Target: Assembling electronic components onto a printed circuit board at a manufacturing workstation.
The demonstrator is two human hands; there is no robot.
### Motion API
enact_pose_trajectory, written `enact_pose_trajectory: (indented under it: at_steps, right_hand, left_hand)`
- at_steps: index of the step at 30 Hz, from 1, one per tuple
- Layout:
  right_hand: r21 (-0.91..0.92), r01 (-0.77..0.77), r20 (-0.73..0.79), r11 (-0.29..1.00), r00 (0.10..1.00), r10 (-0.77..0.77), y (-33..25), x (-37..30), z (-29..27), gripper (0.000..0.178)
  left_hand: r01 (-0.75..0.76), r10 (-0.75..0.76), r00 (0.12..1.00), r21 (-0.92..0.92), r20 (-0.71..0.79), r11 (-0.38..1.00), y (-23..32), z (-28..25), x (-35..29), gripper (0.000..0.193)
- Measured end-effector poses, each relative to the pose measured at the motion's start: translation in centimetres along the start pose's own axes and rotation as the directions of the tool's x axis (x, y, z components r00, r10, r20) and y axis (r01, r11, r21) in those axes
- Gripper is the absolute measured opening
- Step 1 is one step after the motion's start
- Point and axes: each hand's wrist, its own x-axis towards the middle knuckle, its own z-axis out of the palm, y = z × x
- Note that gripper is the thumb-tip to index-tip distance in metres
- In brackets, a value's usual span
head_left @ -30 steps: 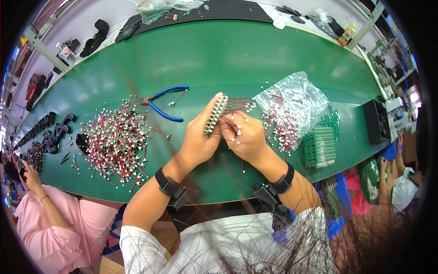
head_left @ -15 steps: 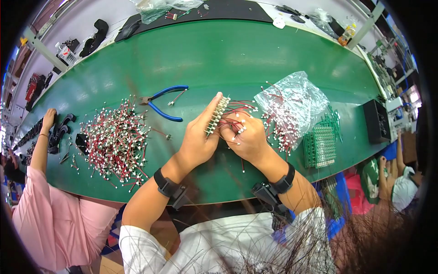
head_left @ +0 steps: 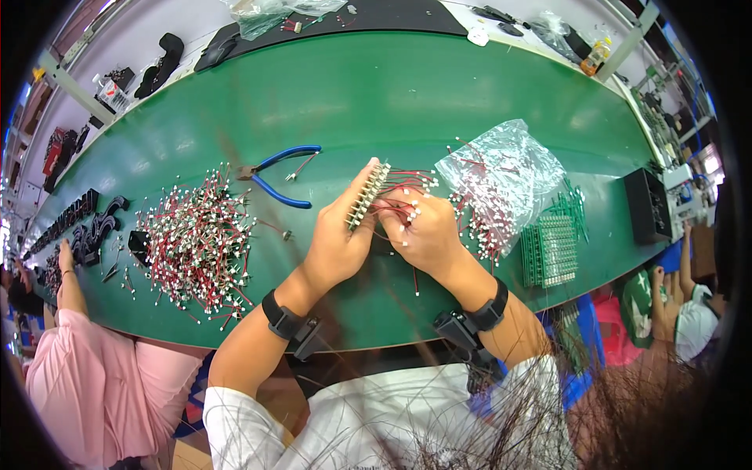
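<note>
My left hand (head_left: 342, 235) is closed round a narrow strip of small metallic and whitish parts (head_left: 368, 196), held tilted in front of me. Red wires with white connectors (head_left: 407, 182) stick out from the strip toward the right. Close against it, my right hand (head_left: 427, 235) is closed with its fingers curled among those wires, and a few white plugs show over the knuckles. Its fingertips are partly hidden, so which wire they pinch cannot be made out. One red wire hangs below the right hand.
Left lies a heap of red-wired connectors (head_left: 200, 247), with blue-handled cutters (head_left: 274, 176) beyond it. To the right are a clear plastic bag (head_left: 501, 168) over more wires, stacked green circuit boards (head_left: 548, 251) and a black bin (head_left: 647, 207). A co-worker's hand (head_left: 66, 257) is at black parts far left.
The strip has turned slightly in my left hand, showing more of its face. The co-worker's hand at the far left has moved nearer to the table's front edge.
</note>
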Motion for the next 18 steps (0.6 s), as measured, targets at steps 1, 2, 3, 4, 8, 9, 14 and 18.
enact_pose_trajectory:
  at_steps: [1,2,3,4,8,9,14,18]
  right_hand:
    - [-0.041,-0.066,0.048,0.997,0.997,0.068,-0.2,0.1,-0.1,0.014]
    - [-0.084,-0.129,0.093,0.988,0.986,0.136,-0.4,0.3,-0.2,0.016]
    - [-0.083,-0.128,0.093,0.988,0.986,0.136,-0.7,0.4,-0.5,0.016]
    - [-0.140,-0.175,0.154,0.975,0.968,0.196,-1.1,0.6,-0.8,0.018]
    - [-0.170,-0.223,0.206,0.960,0.945,0.256,-1.0,0.5,-0.8,0.028]
    - [-0.170,-0.223,0.205,0.960,0.945,0.256,-1.3,0.6,-1.0,0.028]
    - [-0.032,-0.112,0.302,0.993,0.946,0.116,-0.6,0.0,-0.8,0.015]
    - [0.073,-0.075,0.280,0.995,0.959,0.052,-0.4,-0.1,-0.2,0.014]
  left_hand:
    - [0.001,-0.001,1.000,0.001,-0.001,1.000,-0.1,0.1,0.0,0.064]
    - [0.039,-0.042,0.998,-0.071,-0.046,0.997,-0.3,0.3,-0.1,0.060]
    - [0.073,-0.086,0.992,-0.144,-0.088,0.987,-0.4,0.4,-0.1,0.056]
    - [0.073,-0.086,0.993,-0.144,-0.086,0.987,-0.5,0.4,0.0,0.056]
    - [0.082,-0.155,0.965,-0.316,-0.211,0.945,-0.7,-0.1,0.6,0.048]
    - [0.098,-0.174,0.960,-0.321,-0.219,0.942,-1.1,-0.4,0.5,0.045]
    - [0.115,-0.204,0.940,-0.306,-0.274,0.945,-1.5,-0.8,0.8,0.039]
    - [0.099,-0.192,0.946,-0.331,-0.263,0.939,-1.4,-0.8,0.9,0.039]
